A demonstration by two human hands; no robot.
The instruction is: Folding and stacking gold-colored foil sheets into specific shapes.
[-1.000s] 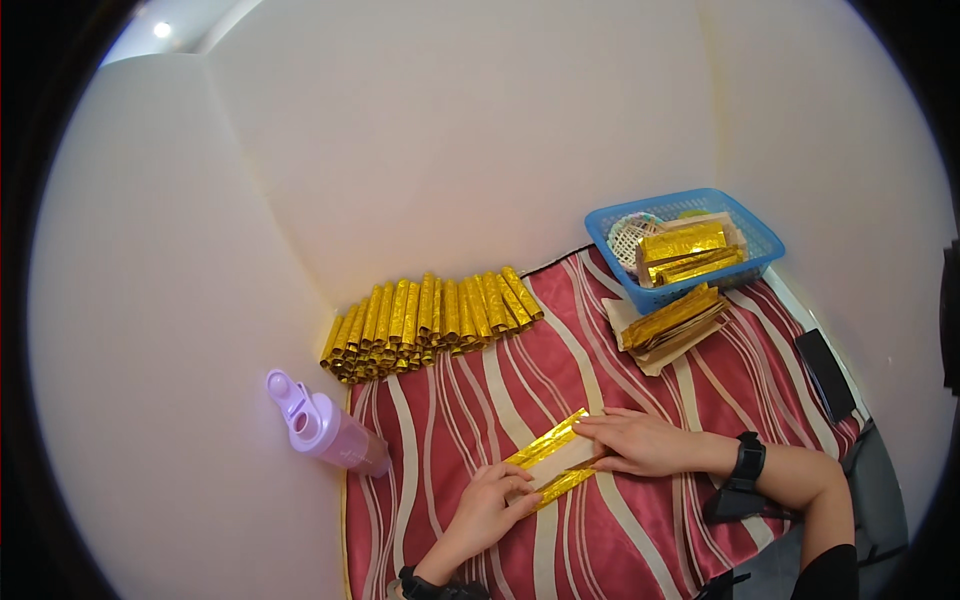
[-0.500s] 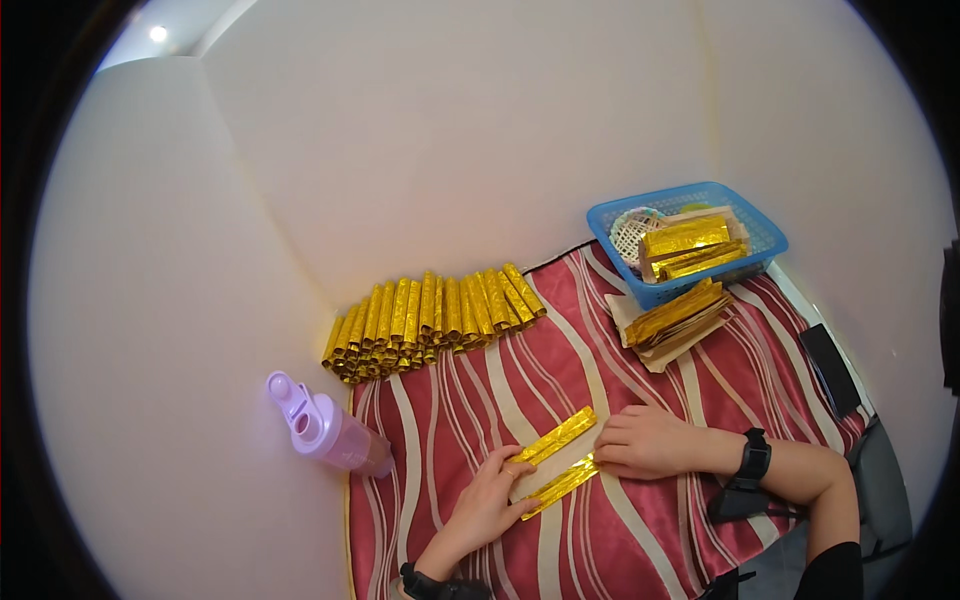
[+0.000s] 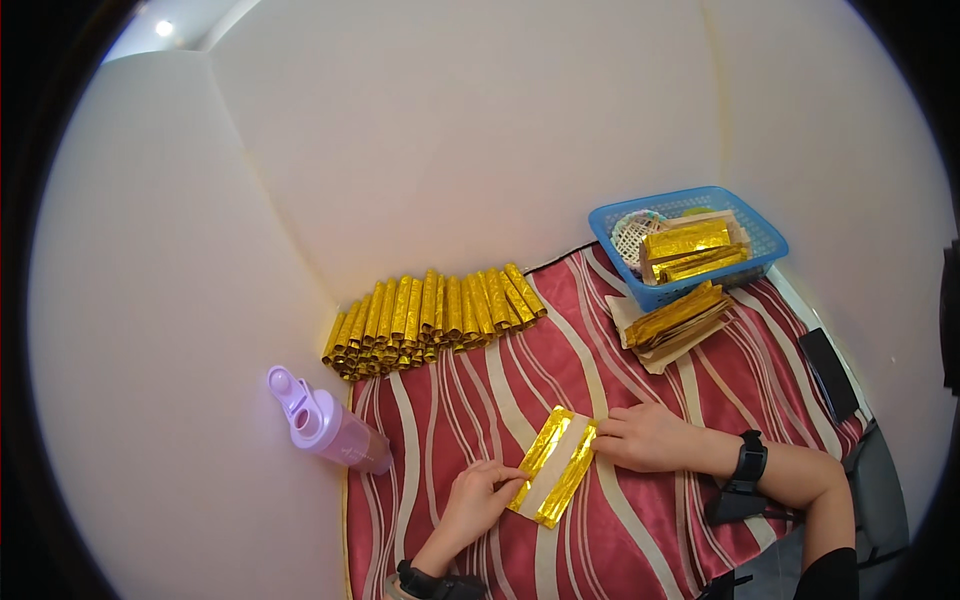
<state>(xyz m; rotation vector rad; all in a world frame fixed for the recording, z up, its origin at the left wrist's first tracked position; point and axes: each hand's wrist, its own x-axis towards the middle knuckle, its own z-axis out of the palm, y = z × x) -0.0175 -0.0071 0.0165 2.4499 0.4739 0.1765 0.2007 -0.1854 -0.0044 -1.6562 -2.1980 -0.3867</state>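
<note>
One gold-banded paper sheet [image 3: 553, 468], toward the front edge of the cloth-covered bench [image 3: 450, 410], between both hands; turned more upright than in the earlier frame, pale middle strip now uncovered end to end. Left hand [image 3: 477, 500]: fingers narrow, pinching the sheet's left edge, wrist behind. Right hand [image 3: 650, 438]: fingers curled at the upper right edge; whether they grip, cannot tell. Lilac bottle [image 3: 335, 432], bench's left edge: faint marking, unreadable. Gold rolls [image 3: 430, 315], many, piled at the back left corner. Blue basket [image 3: 660, 296], back right corner; folded gold papers [image 3: 675, 325] just before it.
</note>
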